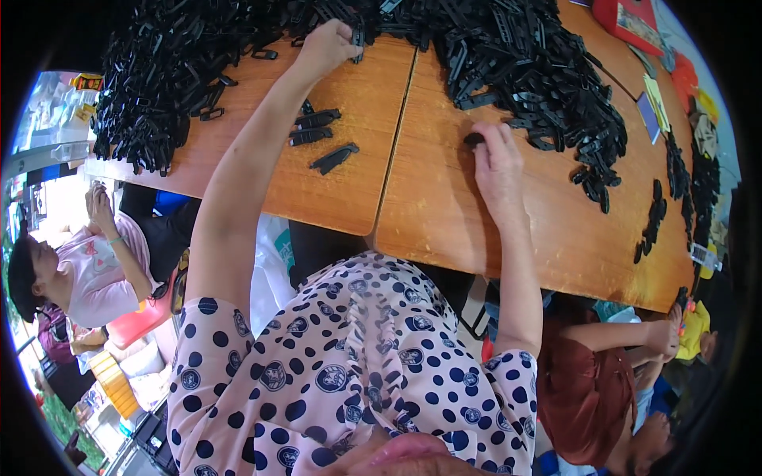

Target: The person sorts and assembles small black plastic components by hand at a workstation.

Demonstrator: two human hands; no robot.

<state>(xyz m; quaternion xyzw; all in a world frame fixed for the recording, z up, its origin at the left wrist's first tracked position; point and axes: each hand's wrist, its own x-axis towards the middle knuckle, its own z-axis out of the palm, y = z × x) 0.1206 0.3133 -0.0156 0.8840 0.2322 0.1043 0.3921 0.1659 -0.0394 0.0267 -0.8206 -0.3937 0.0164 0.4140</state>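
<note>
From my end I see the left hand (324,54) at the top centre of the frame, fingers curled and closed against a black clip (358,41) at the near edge of the pile (508,55). That clip stands lengthwise, its long axis running up and down the frame. Right of centre I have the right hand (498,155), fingertips pinched together on a small dark piece (474,139); it pokes out toward the left, but the fingers cover the rest, so I can't tell its long axis. Between the hands, three loose clips (334,159) lie on the wooden surface (444,214), the lowest slanting up to the right.
</note>
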